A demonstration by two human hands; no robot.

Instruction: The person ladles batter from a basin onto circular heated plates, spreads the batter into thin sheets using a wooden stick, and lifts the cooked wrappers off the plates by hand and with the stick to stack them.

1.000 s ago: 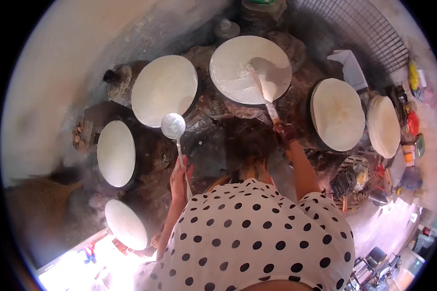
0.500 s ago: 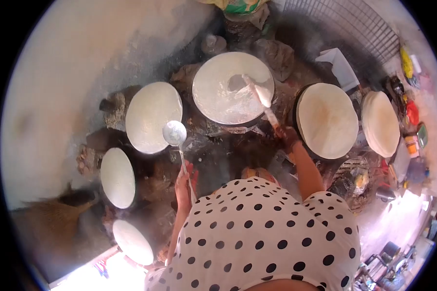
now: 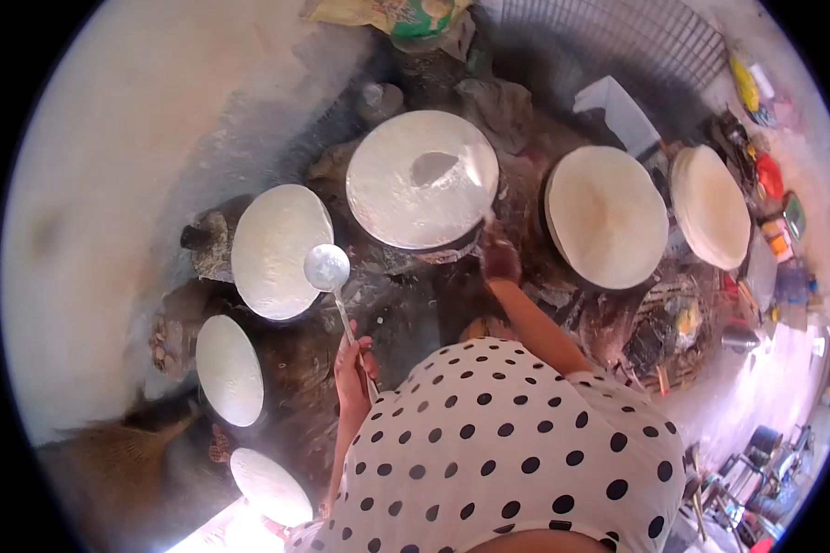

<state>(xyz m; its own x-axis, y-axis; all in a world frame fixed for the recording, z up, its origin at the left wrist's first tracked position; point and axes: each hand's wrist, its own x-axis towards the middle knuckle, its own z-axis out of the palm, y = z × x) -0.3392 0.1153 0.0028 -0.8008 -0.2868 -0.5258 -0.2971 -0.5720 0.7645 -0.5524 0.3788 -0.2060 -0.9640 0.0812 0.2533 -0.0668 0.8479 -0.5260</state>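
My left hand (image 3: 352, 364) is closed around the long handle of a metal ladle (image 3: 327, 267). The ladle's round bowl hangs beside the left batter-covered griddle (image 3: 281, 249). In my right hand (image 3: 501, 260) is a spreader (image 3: 480, 180), blurred by motion, its blade over the right side of the middle griddle (image 3: 397, 207). Wet white batter coats that griddle, with a darker grey patch near its centre. To the right of my right hand lies a pale flatbread (image 3: 604, 217), browned at the middle, on a dark round griddle.
A stack of thin flatbreads (image 3: 710, 207) stands at the far right. Two more white rounds, one lower left (image 3: 231, 369) and one at the bottom (image 3: 269, 487), curve around me. A white bin (image 3: 618, 115) is behind, and a straw broom (image 3: 120, 456) lies lower left.
My right hand has moved left and down in view, drawing the spreader to the griddle's right edge. The whole view has shifted somewhat; my left hand still holds the ladle.
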